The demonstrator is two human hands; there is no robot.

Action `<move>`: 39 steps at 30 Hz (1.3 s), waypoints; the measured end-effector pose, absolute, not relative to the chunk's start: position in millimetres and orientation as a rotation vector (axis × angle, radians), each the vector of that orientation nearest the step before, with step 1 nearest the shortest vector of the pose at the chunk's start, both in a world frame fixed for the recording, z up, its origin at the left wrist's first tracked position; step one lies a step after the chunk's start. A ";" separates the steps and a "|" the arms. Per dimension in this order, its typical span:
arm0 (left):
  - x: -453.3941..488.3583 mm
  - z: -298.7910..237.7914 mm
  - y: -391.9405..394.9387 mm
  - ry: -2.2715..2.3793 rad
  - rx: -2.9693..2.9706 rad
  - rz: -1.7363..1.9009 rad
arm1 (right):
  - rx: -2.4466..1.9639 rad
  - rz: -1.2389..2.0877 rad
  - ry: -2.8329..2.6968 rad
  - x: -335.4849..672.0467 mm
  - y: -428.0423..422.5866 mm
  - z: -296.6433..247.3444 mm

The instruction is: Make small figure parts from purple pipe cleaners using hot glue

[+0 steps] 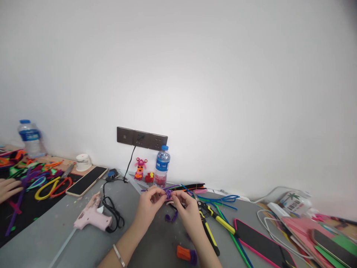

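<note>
My left hand (149,206) and my right hand (186,208) meet over the grey table (50,230), both pinching a small purple pipe-cleaner piece (168,194) between their fingertips. A purple stem runs from it toward the left hand. Under the hands lies another purple scrap (170,217). Yellow-handled pliers (210,223) lie just right of my right hand. An orange and purple coil (186,254) sits near my right forearm. A bracelet is on my left wrist.
A pink glue gun (92,217) with black cord lies left. A water bottle (162,166) and small pipe-cleaner figures (140,168) stand by the wall socket (141,138). Phones (87,180) (260,243), loose pipe cleaners (220,199) and another person's hand (8,188) at far left.
</note>
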State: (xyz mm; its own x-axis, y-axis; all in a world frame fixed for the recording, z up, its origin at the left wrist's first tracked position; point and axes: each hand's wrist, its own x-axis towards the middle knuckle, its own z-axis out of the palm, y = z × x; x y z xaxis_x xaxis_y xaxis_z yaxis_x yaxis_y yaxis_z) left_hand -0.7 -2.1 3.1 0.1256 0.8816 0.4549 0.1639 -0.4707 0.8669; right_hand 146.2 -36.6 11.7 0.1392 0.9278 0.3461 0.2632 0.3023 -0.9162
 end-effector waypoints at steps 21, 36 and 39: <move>-75.7 5.5 -22.8 0.975 1.704 1.644 | -1.198 0.687 -1.378 144.2 -38.0 16.6; 5.4 6.2 -3.2 1.018 1.745 1.417 | -1.189 0.680 -1.372 143.9 -38.0 16.1; -2.3 4.9 -4.4 1.012 1.737 1.422 | -1.193 0.681 -1.373 143.8 -38.0 16.6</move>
State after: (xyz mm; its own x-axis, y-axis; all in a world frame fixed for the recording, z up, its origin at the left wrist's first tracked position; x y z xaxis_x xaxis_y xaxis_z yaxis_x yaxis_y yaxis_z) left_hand -2.3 -4.4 4.9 0.1070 0.8782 0.4661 0.1531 -0.4778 0.8650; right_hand 143.8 -38.0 16.6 0.1515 0.9185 0.3653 0.2651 0.3182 -0.9102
